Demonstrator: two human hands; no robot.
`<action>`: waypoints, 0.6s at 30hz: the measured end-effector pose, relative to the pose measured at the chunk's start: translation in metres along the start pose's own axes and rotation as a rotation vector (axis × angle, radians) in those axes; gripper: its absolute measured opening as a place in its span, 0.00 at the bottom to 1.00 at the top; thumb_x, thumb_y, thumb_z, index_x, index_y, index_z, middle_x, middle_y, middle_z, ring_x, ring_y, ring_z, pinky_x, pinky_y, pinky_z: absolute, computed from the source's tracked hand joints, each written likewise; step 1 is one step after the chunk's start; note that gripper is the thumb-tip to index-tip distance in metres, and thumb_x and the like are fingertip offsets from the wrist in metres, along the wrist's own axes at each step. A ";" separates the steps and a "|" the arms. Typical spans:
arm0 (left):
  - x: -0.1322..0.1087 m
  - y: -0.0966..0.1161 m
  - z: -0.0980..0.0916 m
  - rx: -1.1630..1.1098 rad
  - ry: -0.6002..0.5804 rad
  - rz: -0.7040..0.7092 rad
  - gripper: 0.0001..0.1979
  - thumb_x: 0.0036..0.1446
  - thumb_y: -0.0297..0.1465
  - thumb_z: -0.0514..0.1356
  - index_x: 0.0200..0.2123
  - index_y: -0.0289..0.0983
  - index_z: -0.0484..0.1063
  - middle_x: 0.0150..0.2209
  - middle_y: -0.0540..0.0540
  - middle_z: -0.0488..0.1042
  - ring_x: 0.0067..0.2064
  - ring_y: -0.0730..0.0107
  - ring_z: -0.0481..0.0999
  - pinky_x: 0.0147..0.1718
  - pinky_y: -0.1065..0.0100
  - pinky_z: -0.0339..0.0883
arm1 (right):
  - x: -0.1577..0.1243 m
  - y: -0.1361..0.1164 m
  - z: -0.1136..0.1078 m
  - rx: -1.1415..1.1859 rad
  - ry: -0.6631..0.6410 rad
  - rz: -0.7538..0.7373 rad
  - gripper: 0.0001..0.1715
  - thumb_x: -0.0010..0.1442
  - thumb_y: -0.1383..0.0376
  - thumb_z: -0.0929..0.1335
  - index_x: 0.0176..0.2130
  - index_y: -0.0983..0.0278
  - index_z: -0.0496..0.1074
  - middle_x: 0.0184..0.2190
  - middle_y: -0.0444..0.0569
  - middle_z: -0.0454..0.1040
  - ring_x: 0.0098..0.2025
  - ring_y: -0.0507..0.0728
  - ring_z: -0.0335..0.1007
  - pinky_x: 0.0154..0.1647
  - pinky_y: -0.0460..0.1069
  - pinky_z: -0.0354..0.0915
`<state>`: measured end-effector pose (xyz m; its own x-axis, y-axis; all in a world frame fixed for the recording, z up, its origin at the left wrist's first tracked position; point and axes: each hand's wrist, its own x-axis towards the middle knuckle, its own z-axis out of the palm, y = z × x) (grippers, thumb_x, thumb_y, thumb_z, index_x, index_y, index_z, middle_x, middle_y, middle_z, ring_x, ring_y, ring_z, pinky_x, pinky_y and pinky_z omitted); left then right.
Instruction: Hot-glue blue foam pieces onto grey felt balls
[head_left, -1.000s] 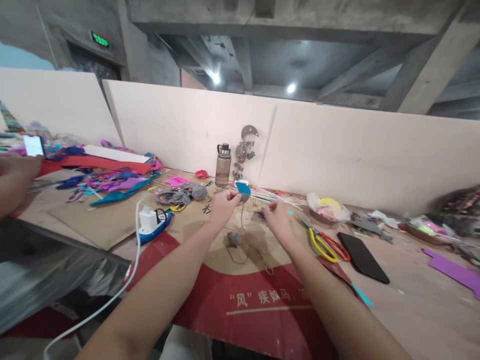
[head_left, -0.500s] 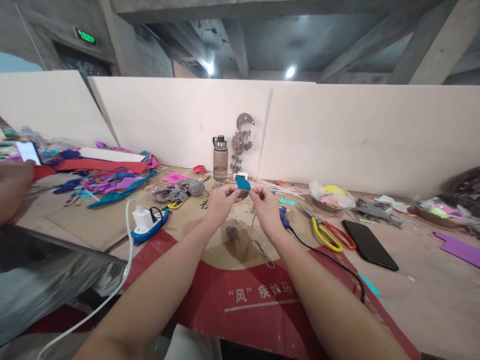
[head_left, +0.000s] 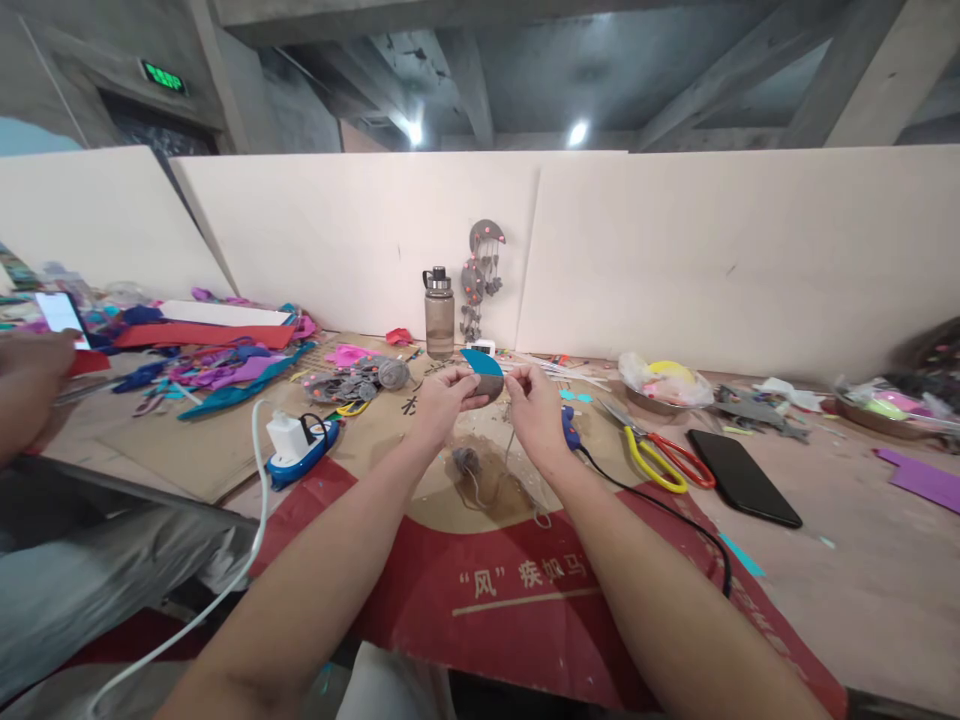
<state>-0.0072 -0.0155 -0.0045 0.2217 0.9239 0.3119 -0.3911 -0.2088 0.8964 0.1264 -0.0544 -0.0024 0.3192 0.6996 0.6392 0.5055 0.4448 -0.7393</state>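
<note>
My left hand (head_left: 448, 402) pinches a small piece with a blue felt part (head_left: 481, 362) above and a grey rounded part (head_left: 491, 386) below. Close to its right edge, my right hand (head_left: 534, 402) is closed, thumb against fingertips. A thin strand of grey yarn (head_left: 511, 445) hangs from those fingers toward the board. Below both hands lies a small ball of grey yarn (head_left: 466, 460), its loose tail (head_left: 541, 515) curling to the right. Whether the right fingertips also touch the felt piece I cannot tell.
Scissors (head_left: 660, 455) and a black phone (head_left: 742, 477) lie to the right, near a blue tool (head_left: 570, 428) with a black cord. At left are a blue power strip (head_left: 304, 458) and felt scraps (head_left: 225, 365). Behind stands a bottle (head_left: 439, 315). Another person's hand (head_left: 34, 385) is far left.
My right hand has shifted slightly right, away from the felt piece. The piece has turned in my left hand, and more of its blue and grey parts shows.
</note>
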 end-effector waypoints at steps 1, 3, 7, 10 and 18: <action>0.000 0.000 0.000 -0.010 0.005 -0.009 0.10 0.44 0.34 0.66 0.26 0.32 0.72 0.29 0.48 0.72 0.33 0.71 0.74 0.39 0.61 0.75 | 0.000 0.000 0.000 -0.003 -0.005 0.001 0.05 0.57 0.64 0.62 0.31 0.63 0.64 0.27 0.44 0.66 0.32 0.53 0.60 0.36 0.48 0.56; -0.001 0.001 0.001 -0.024 0.015 -0.025 0.10 0.44 0.33 0.66 0.25 0.32 0.71 0.28 0.48 0.72 0.32 0.72 0.74 0.39 0.60 0.75 | 0.000 0.000 0.000 -0.004 -0.010 0.003 0.04 0.56 0.64 0.62 0.31 0.62 0.64 0.28 0.44 0.66 0.32 0.54 0.60 0.36 0.49 0.57; -0.002 0.004 0.003 -0.037 0.027 -0.038 0.10 0.43 0.33 0.66 0.25 0.33 0.70 0.27 0.49 0.70 0.30 0.72 0.74 0.39 0.59 0.75 | -0.001 -0.002 -0.001 0.000 -0.003 0.007 0.05 0.56 0.64 0.62 0.31 0.63 0.65 0.28 0.45 0.67 0.33 0.54 0.61 0.37 0.49 0.57; -0.003 0.005 0.004 -0.045 0.027 -0.044 0.10 0.42 0.33 0.67 0.24 0.32 0.70 0.26 0.49 0.70 0.30 0.72 0.73 0.38 0.59 0.75 | 0.000 -0.002 -0.001 0.023 -0.010 0.024 0.07 0.56 0.63 0.62 0.32 0.63 0.67 0.29 0.46 0.69 0.33 0.54 0.62 0.37 0.49 0.58; -0.002 0.005 0.002 -0.070 0.007 -0.065 0.11 0.41 0.33 0.68 0.24 0.33 0.71 0.27 0.49 0.71 0.29 0.73 0.74 0.38 0.58 0.75 | 0.003 0.003 0.000 0.115 -0.049 0.081 0.08 0.55 0.61 0.63 0.31 0.62 0.67 0.26 0.44 0.67 0.29 0.52 0.60 0.33 0.48 0.57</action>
<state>-0.0080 -0.0194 0.0003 0.2421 0.9372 0.2511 -0.4380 -0.1254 0.8902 0.1288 -0.0510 -0.0021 0.3140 0.7610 0.5677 0.3840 0.4451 -0.8090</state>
